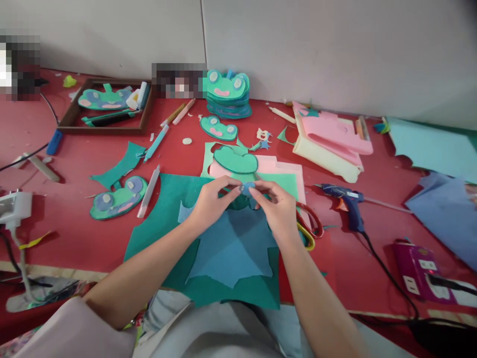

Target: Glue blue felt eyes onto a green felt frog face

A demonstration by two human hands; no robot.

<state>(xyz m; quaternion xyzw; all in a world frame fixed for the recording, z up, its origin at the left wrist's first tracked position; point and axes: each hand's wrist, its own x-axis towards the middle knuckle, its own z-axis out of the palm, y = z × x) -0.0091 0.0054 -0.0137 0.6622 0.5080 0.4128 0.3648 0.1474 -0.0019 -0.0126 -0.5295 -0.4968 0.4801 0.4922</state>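
A small blue felt piece [247, 188] is pinched between my left hand [215, 199] and my right hand [276, 201], thumbs and fingertips meeting around it. Both hands hover over a ragged blue felt sheet [233, 248], which lies on a larger dark green felt sheet [149, 243]. Just beyond my fingers rests a plain green frog-head cutout [235, 160], on top of pink and light green sheets. Scissors with red and yellow handles [311, 223] lie beside my right wrist, their blades hidden.
To the right lie a blue glue gun [345, 199] and a purple power strip [421, 273]. Finished frog faces form a stack [228, 94] at the wall. A brown tray [104, 129], another frog face [119, 199], markers, pink felt [335, 129] and scraps surround the work.
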